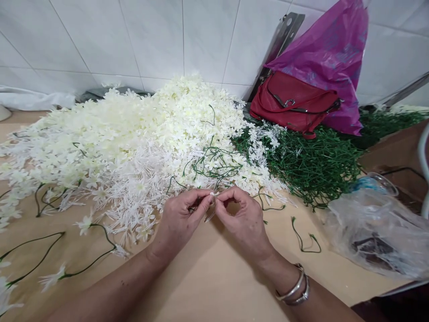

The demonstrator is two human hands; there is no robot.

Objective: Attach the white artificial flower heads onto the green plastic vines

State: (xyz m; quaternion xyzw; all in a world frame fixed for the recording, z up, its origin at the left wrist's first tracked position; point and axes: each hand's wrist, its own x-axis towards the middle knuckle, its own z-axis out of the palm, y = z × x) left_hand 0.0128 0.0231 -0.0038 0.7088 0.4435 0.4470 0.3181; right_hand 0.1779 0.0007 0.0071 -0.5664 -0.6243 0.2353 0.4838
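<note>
My left hand (182,221) is closed in a pinch, its thumb and forefinger on a small white flower piece (212,195). Fingertip to fingertip with it, my right hand (243,219) pinches the same spot from the other side. A bit of green stem shows at the left fingers, and a thin white strand hangs below the fingertips. Exactly how the parts join is hidden by the fingers. Just beyond my hands lie loose green stems (217,163) on a large heap of white artificial flowers (187,116), with white stamens (134,179) in front.
Green stems (311,161) are heaped at the right, beneath a red handbag (295,100) and a purple plastic bag (328,58). A clear plastic bag (378,232) lies nearer. Stems with blossoms (85,223) are spread on the tan tabletop (201,286) at left. A tiled wall stands behind.
</note>
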